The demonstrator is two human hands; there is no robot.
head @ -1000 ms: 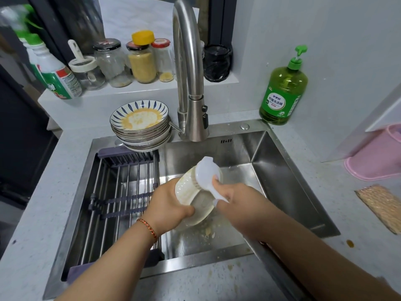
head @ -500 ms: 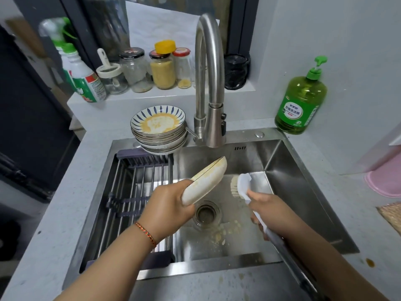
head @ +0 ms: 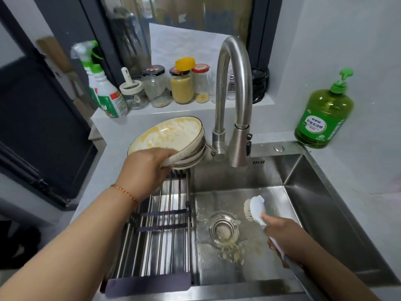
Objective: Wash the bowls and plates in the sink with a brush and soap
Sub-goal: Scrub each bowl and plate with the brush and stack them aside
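Observation:
My left hand (head: 145,170) grips the near rim of a white plate (head: 171,133) smeared with yellow residue. The plate lies tilted on top of a stack of dishes (head: 193,158) at the sink's back left corner. My right hand (head: 284,237) holds the handle of a white dish brush (head: 253,208) low in the steel sink (head: 308,183), bristles facing left near the drain (head: 223,228). A green soap pump bottle (head: 323,118) stands on the counter at the back right.
A metal drying rack (head: 160,231) spans the sink's left half. The tall curved faucet (head: 234,101) rises behind the basin. Jars (head: 181,86) and a spray bottle (head: 104,90) line the ledge behind. Food scraps lie around the drain.
My left hand carried the plate from over the basin up and left onto the dish stack. My right hand drew the brush away from the plate and lowered it into the sink.

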